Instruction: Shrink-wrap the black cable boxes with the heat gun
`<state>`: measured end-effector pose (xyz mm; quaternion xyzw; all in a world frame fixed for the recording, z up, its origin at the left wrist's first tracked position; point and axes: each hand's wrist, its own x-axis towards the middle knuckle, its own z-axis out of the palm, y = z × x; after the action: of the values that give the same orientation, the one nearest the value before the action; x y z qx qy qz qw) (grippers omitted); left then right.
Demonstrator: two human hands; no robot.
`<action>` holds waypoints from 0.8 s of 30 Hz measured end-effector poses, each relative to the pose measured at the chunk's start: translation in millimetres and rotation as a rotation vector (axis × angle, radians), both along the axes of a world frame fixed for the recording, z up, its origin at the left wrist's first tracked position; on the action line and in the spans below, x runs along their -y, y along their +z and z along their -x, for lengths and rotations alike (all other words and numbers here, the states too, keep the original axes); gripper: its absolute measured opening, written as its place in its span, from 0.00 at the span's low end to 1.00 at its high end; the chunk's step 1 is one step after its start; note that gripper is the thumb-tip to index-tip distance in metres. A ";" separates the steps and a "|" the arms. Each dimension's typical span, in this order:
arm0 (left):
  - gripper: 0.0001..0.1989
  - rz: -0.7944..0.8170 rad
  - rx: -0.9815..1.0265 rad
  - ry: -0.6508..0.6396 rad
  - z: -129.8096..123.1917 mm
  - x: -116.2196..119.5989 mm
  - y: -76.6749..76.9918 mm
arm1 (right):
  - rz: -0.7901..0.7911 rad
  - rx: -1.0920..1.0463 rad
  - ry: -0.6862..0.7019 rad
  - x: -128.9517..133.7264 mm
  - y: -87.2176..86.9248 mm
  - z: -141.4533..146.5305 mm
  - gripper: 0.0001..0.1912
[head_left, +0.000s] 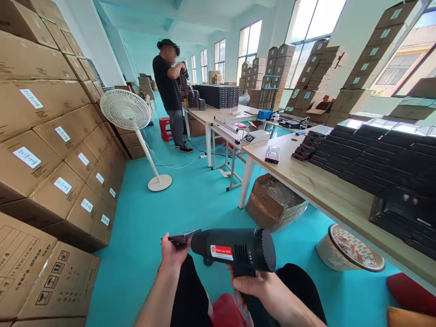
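My right hand (252, 288) is wrapped round the handle of a black heat gun (235, 247) with a red and white label on its barrel. The gun's nozzle points left, close to a flat dark box (180, 238). That box rests in my left hand (173, 254), which grips it from below with fingers around its edge. The nozzle partly hides the box's right end, and I cannot tell whether the two touch. Both hands are above my lap, in front of the blue-green floor.
To the right, a wooden-topped table (316, 181) bears stacked black boxes (368, 154) and a wrapped pack (272, 154). Beneath it are a carton (272, 204) and a wastebasket (350, 247). Cartons (61, 136) line the left, beside a white fan (136, 131). A person (169, 95) stands farther back.
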<state>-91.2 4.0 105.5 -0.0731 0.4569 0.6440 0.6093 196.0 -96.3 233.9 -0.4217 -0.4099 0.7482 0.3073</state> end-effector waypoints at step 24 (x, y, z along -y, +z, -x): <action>0.19 -0.195 -0.417 -0.522 -39.8 21.5 26.5 | -0.078 0.087 0.042 -40.0 42.3 3.8 0.13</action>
<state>-51.5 -17.5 132.0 0.2379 0.5112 0.5082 0.6510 192.2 -56.3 276.2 -0.4328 -0.4604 0.7191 0.2894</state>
